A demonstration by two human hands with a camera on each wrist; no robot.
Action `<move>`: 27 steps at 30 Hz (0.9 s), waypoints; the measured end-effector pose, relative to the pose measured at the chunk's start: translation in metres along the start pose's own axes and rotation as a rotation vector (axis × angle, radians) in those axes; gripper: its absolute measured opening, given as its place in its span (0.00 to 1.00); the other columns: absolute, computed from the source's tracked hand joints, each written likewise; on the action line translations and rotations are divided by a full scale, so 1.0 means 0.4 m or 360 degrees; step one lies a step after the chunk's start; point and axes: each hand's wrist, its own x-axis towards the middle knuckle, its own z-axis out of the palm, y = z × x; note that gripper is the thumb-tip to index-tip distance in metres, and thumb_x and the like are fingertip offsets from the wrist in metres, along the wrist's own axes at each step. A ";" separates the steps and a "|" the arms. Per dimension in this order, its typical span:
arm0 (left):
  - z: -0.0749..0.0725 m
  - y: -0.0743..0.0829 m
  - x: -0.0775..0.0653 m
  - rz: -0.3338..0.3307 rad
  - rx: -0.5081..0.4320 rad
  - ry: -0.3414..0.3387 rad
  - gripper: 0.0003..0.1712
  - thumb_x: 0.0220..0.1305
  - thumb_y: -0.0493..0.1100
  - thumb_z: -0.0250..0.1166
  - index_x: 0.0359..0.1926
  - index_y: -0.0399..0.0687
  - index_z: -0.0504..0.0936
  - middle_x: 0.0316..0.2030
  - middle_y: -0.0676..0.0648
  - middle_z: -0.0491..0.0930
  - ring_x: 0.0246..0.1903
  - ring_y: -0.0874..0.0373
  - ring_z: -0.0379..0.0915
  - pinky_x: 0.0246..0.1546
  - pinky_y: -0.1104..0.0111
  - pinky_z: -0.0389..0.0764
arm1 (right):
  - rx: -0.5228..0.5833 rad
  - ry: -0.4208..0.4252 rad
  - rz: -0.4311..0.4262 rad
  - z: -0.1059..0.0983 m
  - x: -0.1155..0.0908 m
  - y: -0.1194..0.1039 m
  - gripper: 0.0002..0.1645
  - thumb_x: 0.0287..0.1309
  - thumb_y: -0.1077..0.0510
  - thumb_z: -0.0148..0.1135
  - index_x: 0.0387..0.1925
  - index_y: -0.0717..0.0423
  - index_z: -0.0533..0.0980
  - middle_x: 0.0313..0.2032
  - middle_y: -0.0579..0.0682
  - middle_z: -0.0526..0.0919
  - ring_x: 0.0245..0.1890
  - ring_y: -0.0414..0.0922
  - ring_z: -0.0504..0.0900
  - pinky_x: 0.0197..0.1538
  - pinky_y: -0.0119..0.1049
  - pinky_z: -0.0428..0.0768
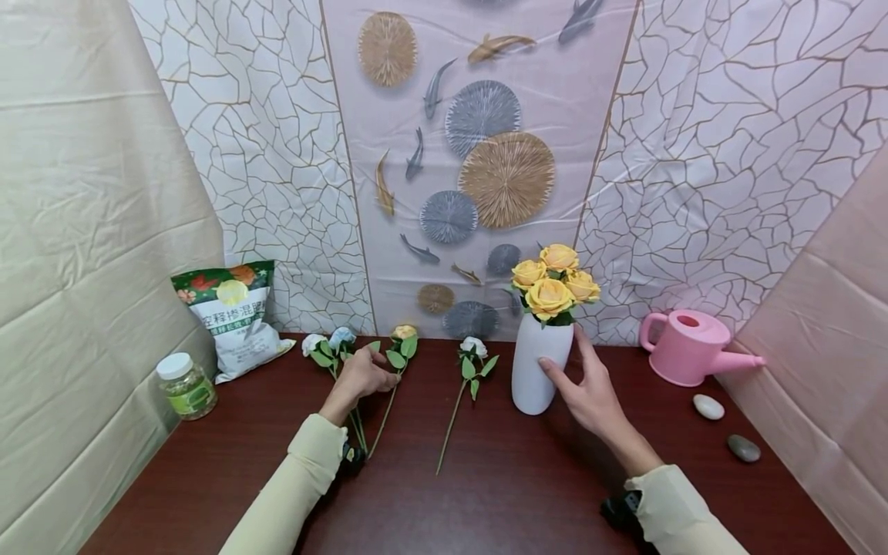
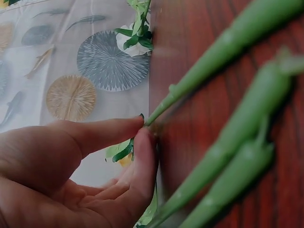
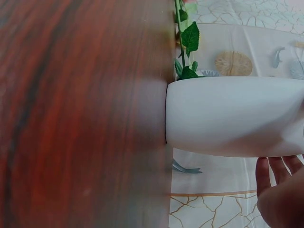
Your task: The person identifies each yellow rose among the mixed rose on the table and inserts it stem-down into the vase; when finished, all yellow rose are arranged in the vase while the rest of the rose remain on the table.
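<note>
My left hand (image 1: 364,372) pinches the green stem (image 2: 164,102) of a single yellow rose (image 1: 405,332) between thumb and forefinger. Beside it, partly hidden under this hand, lie a white rose (image 1: 314,344) and a blue rose (image 1: 342,338), their stems side by side on the table (image 1: 416,509). My right hand (image 1: 590,393) holds a white vase (image 1: 534,362) from its right side, thumb across the front. Upright on the table, the vase bears several yellow roses (image 1: 549,297). Another white rose (image 1: 474,347) lies between the two hands.
At the left stand a bag with Chinese print (image 1: 239,327) and a jar with a white lid (image 1: 187,389). A pink watering can (image 1: 687,351) sits at the back right, with a white stone (image 1: 708,407) and a grey stone (image 1: 744,448) in front of it.
</note>
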 end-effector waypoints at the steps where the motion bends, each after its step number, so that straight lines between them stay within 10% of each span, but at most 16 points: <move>1: 0.000 0.001 0.000 -0.0007 -0.0028 -0.0014 0.26 0.56 0.44 0.76 0.52 0.41 0.76 0.29 0.47 0.88 0.27 0.58 0.86 0.37 0.62 0.85 | 0.0006 0.0002 0.0002 0.000 0.001 0.003 0.50 0.64 0.55 0.68 0.78 0.57 0.51 0.67 0.63 0.71 0.64 0.58 0.74 0.67 0.60 0.69; 15: 0.005 -0.001 0.006 -0.0063 -0.0331 -0.0179 0.20 0.57 0.34 0.74 0.49 0.37 0.77 0.40 0.38 0.84 0.28 0.56 0.87 0.36 0.64 0.89 | -0.0007 0.0010 0.0008 0.016 0.015 0.112 0.52 0.63 0.49 0.69 0.79 0.36 0.49 0.69 0.53 0.71 0.66 0.49 0.73 0.69 0.56 0.69; 27: 0.001 0.014 0.015 0.0011 -0.0672 -0.0378 0.16 0.65 0.32 0.67 0.53 0.31 0.82 0.58 0.32 0.80 0.56 0.42 0.81 0.53 0.60 0.85 | -0.0011 0.0003 0.0001 0.017 0.014 0.111 0.52 0.63 0.49 0.69 0.79 0.37 0.48 0.71 0.54 0.69 0.67 0.51 0.72 0.69 0.58 0.68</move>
